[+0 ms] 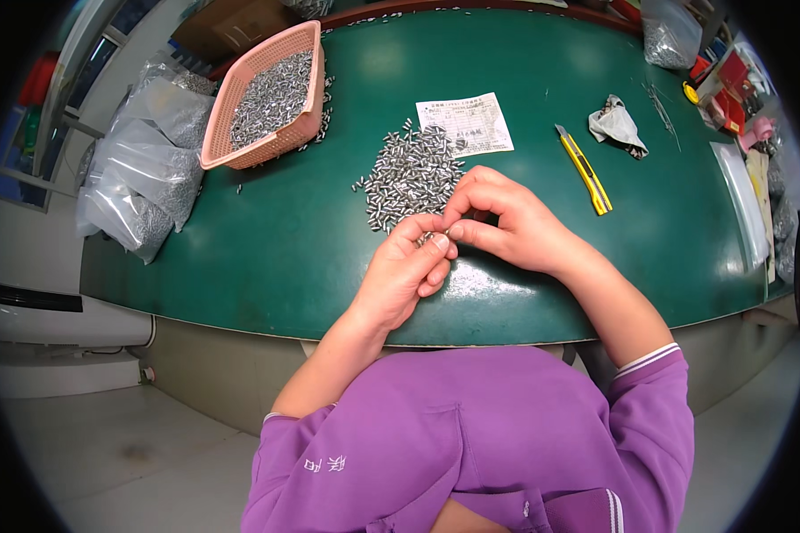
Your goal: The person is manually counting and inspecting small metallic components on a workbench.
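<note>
My left hand [409, 271] and my right hand [505, 220] meet over the near part of the green table, fingertips pinched together. A small metal piece [447, 233] shows between the fingertips, mostly hidden by them; it resembles the loose pieces behind. Just beyond my hands lies a heap of small silvery metal cylinders [407, 178] with dark bands. At the heap's far right side, a printed paper slip [480, 123] lies flat, with a few cylinders on its edge.
A pink plastic basket [212, 147] of similar pieces stands at the far left, beside filled clear bags [156, 160]. Right of the heap lie a yellow utility knife [587, 173] and a crumpled white wrapper [619, 129]. Flat plastic bags [740, 200] lie along the right edge.
</note>
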A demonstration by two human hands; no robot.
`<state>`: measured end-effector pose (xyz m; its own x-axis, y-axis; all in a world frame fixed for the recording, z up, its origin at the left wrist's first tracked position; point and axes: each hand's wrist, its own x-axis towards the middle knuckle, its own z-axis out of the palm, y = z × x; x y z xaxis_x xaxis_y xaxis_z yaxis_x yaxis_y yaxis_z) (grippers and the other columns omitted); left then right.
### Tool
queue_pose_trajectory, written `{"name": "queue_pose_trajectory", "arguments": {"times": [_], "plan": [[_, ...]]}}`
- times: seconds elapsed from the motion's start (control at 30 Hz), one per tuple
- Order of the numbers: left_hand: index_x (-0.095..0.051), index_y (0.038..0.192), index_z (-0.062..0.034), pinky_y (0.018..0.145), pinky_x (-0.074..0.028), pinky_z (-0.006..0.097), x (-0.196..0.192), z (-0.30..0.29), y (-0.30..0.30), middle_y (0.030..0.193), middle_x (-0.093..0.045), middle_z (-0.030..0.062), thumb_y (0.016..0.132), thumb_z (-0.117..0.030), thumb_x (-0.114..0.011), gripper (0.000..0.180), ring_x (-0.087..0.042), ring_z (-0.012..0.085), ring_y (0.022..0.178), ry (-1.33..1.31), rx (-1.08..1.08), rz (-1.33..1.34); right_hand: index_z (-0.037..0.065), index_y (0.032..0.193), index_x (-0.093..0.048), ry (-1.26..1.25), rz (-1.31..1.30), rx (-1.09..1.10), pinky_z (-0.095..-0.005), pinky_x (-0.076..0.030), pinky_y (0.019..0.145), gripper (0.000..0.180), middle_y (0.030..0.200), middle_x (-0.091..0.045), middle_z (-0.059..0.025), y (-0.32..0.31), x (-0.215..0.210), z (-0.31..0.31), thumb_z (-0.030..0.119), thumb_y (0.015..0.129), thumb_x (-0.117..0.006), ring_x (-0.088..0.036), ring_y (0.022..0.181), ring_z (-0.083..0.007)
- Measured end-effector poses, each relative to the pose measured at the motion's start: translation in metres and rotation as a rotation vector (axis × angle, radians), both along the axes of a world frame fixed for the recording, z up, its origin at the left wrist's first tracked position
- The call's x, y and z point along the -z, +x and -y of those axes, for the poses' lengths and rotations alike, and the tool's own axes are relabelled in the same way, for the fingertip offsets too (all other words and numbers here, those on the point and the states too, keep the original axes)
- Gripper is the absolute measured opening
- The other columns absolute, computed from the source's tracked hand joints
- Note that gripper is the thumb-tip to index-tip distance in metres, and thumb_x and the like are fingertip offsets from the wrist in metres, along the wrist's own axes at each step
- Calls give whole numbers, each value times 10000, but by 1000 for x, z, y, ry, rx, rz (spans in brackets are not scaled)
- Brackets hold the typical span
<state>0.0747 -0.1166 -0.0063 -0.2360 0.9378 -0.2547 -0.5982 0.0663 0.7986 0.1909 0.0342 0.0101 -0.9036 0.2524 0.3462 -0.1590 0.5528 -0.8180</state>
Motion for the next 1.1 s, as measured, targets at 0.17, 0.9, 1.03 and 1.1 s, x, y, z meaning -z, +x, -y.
{"name": "queue_pose_trajectory", "arguments": {"times": [0.17,0.9,1.03,1.1], "plan": [[-476,1047,-57,436,-329,161,1,2,1,824,-521,55,927,-95,-495,127,-421,48,561,13,-8,13,53,868,-613,-100,-2,-41,-277,-453,691,66,879,-547,-36,2,-1,5,64,808,-639,-538,815,-147],[-491,1038,-6,439,-300,191,7,3,-9,840,-516,92,986,-225,-329,278,-406,99,581,146,38,156,56,880,-628,448,172,377,-369,-459,785,141,860,-591,-80,5,9,-26,61,739,-642,-560,909,-272],[-494,1036,-13,431,-298,185,6,1,-7,841,-516,91,982,-211,-339,257,-404,94,576,174,52,176,55,857,-622,466,186,382,-371,-462,769,123,835,-586,-79,6,13,-26,76,738,-647,-562,878,-272],[-497,1034,-27,423,-296,176,6,-1,-7,835,-518,77,971,-166,-376,195,-399,77,567,195,56,153,53,847,-617,535,157,406,-376,-462,763,119,837,-583,-82,5,16,-27,96,743,-654,-561,859,-280]]}}
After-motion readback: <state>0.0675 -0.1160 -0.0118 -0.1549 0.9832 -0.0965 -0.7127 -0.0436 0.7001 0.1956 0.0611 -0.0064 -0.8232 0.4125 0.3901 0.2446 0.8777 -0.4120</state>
